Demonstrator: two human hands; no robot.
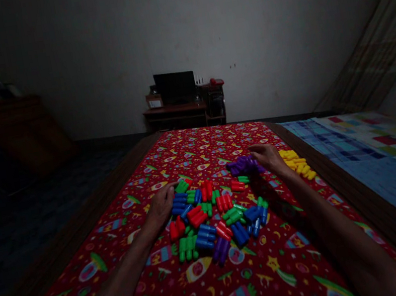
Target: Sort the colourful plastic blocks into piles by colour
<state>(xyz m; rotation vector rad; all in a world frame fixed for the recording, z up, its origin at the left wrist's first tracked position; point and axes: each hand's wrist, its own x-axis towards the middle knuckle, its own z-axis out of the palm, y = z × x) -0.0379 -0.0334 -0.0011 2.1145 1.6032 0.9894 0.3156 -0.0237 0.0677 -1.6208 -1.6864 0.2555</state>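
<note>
Loose plastic building blocks shaped like joined tubes lie in a mixed heap: blue blocks (206, 237), green blocks (187, 248), red blocks (224, 202) and a purple block (222, 251) at its near edge. My left hand (161, 206) rests at the heap's left side, fingers stretched out by a green block (181, 186). Beyond the heap, a group of purple blocks (241, 165) sits to the right. Right beside that group is my right hand (267, 157), thumb and fingers apart, with nothing visible between them. Yellow blocks (296, 165) form another group to its right.
All the blocks lie on a red patterned cloth (198, 150) over a long surface with dark brown edges. A low desk (175, 109) with a black monitor (175, 86) stands against the far wall. Patterned bedding (361, 160) lies to the right, a wooden cabinet (15, 134) left.
</note>
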